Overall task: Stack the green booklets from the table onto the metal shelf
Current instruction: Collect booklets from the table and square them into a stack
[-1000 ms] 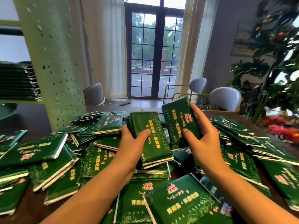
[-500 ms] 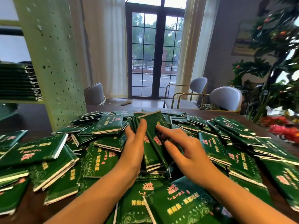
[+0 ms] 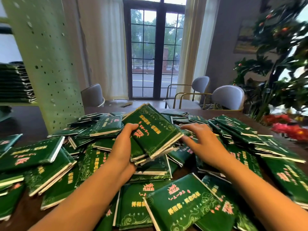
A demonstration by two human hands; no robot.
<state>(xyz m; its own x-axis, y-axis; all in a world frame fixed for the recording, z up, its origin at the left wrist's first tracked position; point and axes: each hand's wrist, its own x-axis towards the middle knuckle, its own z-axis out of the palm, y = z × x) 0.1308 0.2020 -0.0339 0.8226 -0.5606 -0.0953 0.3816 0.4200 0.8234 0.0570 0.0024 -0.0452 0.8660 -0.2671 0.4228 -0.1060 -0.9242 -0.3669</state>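
Many green booklets (image 3: 185, 204) with yellow and pink print lie scattered over the dark table (image 3: 30, 210). My left hand (image 3: 124, 147) grips a small stack of green booklets (image 3: 153, 132) from its left side, thumb on the top cover, tilted above the pile. My right hand (image 3: 202, 142) hovers just right of that stack with fingers spread and relaxed, holding nothing. At the far left a neat stack of booklets (image 3: 15, 84) sits on the metal shelf (image 3: 18, 103).
A pale green perforated upright (image 3: 46, 64) of the shelf stands at the back left of the table. Grey chairs (image 3: 228, 97) stand behind the table by the glass door. A leafy plant (image 3: 275, 64) and red flowers (image 3: 290, 127) fill the right side.
My right hand laid its booklet onto the stack in my left hand, then drew away to the right. My left hand has lifted and tilted the stack flatter.
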